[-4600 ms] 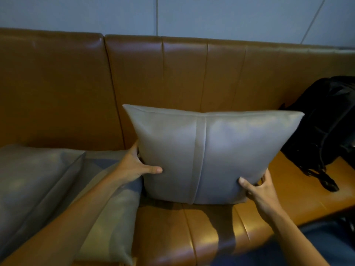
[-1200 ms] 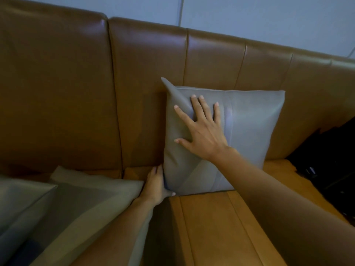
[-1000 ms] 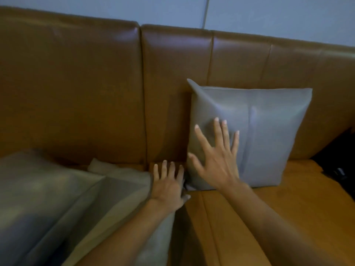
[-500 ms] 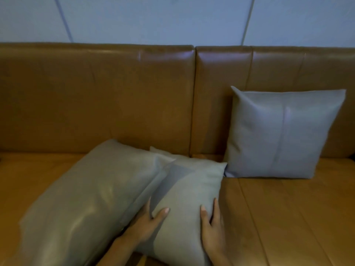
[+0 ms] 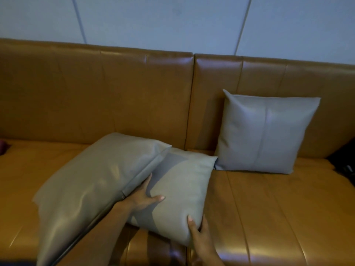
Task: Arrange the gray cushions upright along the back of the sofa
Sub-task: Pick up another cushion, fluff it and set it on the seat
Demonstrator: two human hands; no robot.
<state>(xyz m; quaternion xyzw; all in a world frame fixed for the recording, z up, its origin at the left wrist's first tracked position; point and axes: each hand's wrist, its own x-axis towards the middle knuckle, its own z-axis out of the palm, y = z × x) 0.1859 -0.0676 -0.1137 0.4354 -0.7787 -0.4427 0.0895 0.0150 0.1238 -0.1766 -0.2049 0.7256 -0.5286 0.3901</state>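
Observation:
One gray cushion (image 5: 265, 131) stands upright against the brown sofa backrest (image 5: 115, 93) at the right. A second gray cushion (image 5: 184, 189) lies flat on the seat in the middle. My left hand (image 5: 142, 196) grips its left edge, fingers tucked under the overlapping cushion. My right hand (image 5: 197, 229) holds its near right corner, thumb on top. A third, larger gray cushion (image 5: 92, 189) lies tilted on the seat at the left, partly over the middle one.
The sofa seat (image 5: 269, 217) stretches right of the cushions. A black bag (image 5: 345, 166) sits at the far right edge. A small dark reddish thing (image 5: 2, 147) shows at the far left. A pale panelled wall (image 5: 172, 22) rises behind.
Both hands left the upright cushion and came to the flat middle cushion; since half a second ago they have closed on its left edge and near right corner. My view has shifted left.

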